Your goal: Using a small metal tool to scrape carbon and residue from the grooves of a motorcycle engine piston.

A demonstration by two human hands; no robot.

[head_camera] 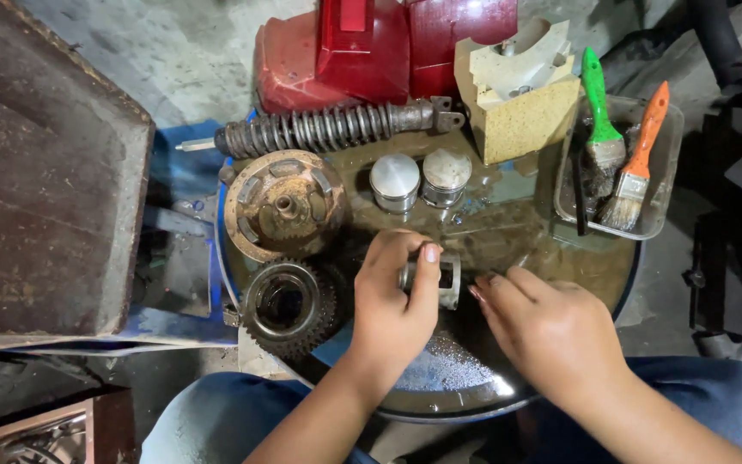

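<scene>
The left hand (392, 296) closes thumb and fingers around a small grey metal cylinder with a side hole (440, 279), holding it just above the oily round drum top (560, 258), near its middle. The cylinder's long axis runs left to right, its open end facing right. The right hand (547, 331) lies just right of it, fingers loosely curled, tips almost touching that end and holding nothing visible. Farther off stand two silvery pistons (420, 179).
</scene>
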